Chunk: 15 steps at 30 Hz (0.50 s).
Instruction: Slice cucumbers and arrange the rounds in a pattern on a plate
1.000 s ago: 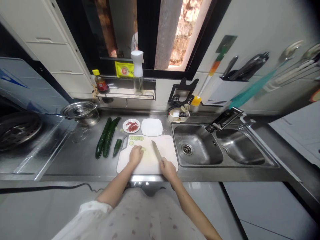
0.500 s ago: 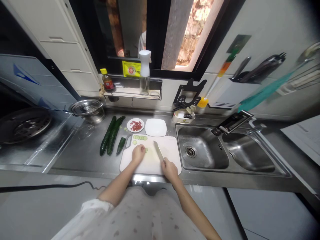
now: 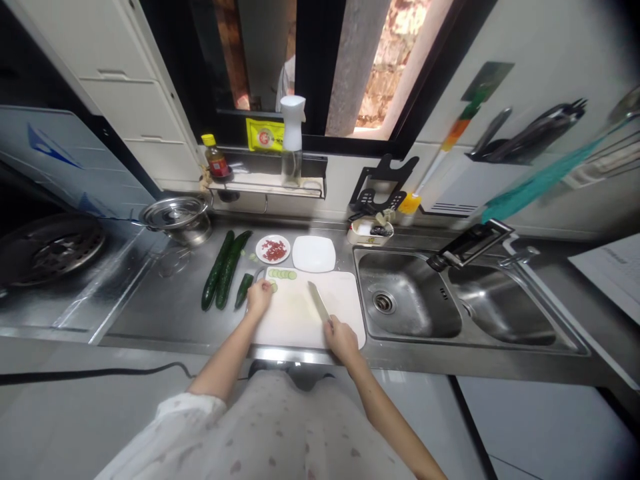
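Observation:
My right hand [image 3: 343, 339] is wrapped round the handle of a kitchen knife [image 3: 319, 301], its blade resting over the white cutting board [image 3: 305, 327] and pointing away to the left. At the board's left side, my left hand [image 3: 259, 297] has its fingers closed at a cucumber slice [image 3: 273, 286]; how much of it they grip is partly hidden. A row of overlapping cucumber slices [image 3: 283, 274] lies along the board's far edge, just beyond that hand. Left of the board lie a cut cucumber piece [image 3: 244, 291] and two whole cucumbers [image 3: 226, 270].
Behind the board are a small plate of chopped red pieces [image 3: 273, 250] and a white square plate [image 3: 314, 254]. The double sink [image 3: 407, 300] lies right. A lidded steel pot [image 3: 181, 223] stands at the left, near the stove [image 3: 50, 250]. A shelf [image 3: 265, 187] holds bottles.
My left hand has moved left across the board, and the slice that lay by its fingers no longer shows in the board's middle. The right hand and knife have hardly moved.

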Motion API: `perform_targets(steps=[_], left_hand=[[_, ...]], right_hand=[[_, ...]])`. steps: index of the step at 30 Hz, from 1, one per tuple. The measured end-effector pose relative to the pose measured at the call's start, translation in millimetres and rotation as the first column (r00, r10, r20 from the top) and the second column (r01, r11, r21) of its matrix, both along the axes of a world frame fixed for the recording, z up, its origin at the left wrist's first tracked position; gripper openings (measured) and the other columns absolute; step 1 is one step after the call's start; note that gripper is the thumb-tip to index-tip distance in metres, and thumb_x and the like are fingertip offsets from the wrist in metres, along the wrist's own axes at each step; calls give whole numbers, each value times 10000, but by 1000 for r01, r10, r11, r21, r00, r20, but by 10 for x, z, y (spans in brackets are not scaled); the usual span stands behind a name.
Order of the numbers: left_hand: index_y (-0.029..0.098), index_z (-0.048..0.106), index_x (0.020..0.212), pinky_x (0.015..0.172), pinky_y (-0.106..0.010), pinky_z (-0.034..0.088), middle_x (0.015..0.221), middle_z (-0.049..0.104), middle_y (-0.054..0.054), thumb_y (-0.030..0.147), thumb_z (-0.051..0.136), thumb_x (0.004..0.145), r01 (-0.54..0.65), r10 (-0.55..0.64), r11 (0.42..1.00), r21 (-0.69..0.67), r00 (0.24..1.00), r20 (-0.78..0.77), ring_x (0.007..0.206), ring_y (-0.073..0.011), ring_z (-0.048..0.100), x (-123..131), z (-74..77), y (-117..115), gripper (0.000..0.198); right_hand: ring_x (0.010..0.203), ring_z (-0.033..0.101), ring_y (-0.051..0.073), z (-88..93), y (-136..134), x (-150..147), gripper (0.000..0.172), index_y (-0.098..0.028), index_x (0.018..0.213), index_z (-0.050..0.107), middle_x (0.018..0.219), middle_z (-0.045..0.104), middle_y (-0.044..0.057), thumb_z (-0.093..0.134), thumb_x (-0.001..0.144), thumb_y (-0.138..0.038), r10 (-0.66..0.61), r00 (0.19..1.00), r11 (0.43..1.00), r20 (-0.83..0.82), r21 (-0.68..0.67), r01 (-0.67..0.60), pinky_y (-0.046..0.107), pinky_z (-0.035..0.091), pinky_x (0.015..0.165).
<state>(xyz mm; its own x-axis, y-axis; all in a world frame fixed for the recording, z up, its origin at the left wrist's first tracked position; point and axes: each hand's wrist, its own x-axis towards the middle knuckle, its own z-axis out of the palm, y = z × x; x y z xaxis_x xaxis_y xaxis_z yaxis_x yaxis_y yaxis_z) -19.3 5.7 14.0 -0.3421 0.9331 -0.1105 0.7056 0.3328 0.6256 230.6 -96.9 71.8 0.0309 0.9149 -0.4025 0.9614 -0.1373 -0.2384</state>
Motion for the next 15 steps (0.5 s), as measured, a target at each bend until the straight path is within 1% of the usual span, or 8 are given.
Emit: perform_targets(steps=[5, 10, 15], left_hand=[[172, 704, 875, 704, -235, 415, 815, 705, -67, 202, 539, 798, 16, -18, 999, -30, 997, -70, 766, -174, 626, -78, -28, 64, 184], [183, 698, 947, 729, -252, 426, 865, 711, -97, 203, 503, 826, 45, -53, 997, -63, 990, -132, 801, -198, 638, -93, -74, 77, 231], [183, 693, 979, 757, -261, 441, 930, 706, -104, 218, 498, 837, 71, -82, 995, -74, 986, -148, 837, -207, 641, -88, -89, 81, 243]], right_hand=[[855, 634, 181, -37, 8, 11, 342, -189, 1171, 545, 930, 693, 85, 291, 985, -322, -5, 1000, 1000, -3, 4, 5, 249, 328, 652], [858, 638, 185, -45, 19, 7, 335, -192, 1147, 555, 934, 694, 87, 292, 985, -321, 0, 1000, 1000, 16, -1, 0, 251, 337, 655], [864, 636, 177, -40, 30, 12, 325, -194, 1145, 551, 938, 692, 85, 300, 985, -322, 7, 1000, 1000, 28, -10, -7, 246, 341, 667]])
